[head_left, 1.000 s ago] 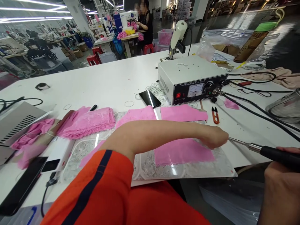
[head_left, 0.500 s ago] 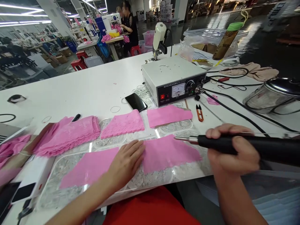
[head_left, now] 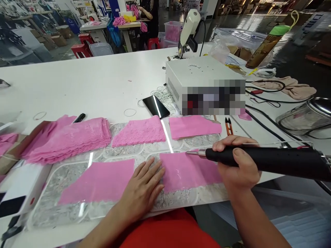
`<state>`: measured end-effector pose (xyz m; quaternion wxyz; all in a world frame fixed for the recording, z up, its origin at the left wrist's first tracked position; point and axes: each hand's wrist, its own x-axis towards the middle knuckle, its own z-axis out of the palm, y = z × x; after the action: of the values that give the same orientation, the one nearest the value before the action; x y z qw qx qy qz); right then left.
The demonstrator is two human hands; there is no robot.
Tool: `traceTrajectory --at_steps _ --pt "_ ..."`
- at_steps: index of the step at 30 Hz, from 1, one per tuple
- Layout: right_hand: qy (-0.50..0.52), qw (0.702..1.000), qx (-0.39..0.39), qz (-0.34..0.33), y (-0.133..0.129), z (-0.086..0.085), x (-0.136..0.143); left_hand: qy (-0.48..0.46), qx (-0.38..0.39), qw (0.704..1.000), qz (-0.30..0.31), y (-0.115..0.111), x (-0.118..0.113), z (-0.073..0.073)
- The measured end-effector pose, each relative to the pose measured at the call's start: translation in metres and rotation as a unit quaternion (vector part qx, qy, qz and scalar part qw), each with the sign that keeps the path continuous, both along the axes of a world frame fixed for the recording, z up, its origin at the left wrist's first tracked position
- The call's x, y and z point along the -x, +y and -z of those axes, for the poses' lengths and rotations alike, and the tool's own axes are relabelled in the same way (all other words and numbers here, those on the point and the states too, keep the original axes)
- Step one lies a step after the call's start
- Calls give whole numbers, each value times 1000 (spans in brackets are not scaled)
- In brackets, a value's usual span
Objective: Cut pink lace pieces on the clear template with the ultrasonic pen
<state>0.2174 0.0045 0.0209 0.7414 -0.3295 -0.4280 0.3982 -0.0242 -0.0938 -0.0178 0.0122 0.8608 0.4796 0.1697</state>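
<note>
Pink lace fills the near edge of the table (head_left: 103, 82): toward the left edge sits a thick stack of lace pieces (head_left: 74, 139), then single pieces laid out on a clear textured mat (head_left: 64, 213), one at its near left (head_left: 100, 181), two along its far side (head_left: 141, 131) (head_left: 193, 126), and the lace piece being worked (head_left: 186, 170) at its near right. Judging by the stack, most pieces seem not yet handled. The left hand (head_left: 142, 189) lies flat with fingers spread, pressing the left edge of that worked piece onto the mat. The right hand (head_left: 239, 165) is wrapped closed around a black handheld cutter (head_left: 261, 160), whose metal tip (head_left: 192, 153) rests at the piece's far edge. Behind stands a white control box (head_left: 199, 74).
</note>
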Motion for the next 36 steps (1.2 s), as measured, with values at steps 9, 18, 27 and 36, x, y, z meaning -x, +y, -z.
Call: traceTrajectory --at_steps 9,18,27,36 --pt "-14 1000 -3 -5 1 1 3 20 -27 999 4 0 -1 0" --pt "-25 1000 -4 -4 1 -3 6 16 -31 999 -2 -2 -2 1" --pt "-15 998 -11 -59 -3 0 27 -18 -31 999 -3 -3 -2 6" --pt "-21 997 -10 -68 -3 2 30 -26 -32 999 -3 -3 -1 6"
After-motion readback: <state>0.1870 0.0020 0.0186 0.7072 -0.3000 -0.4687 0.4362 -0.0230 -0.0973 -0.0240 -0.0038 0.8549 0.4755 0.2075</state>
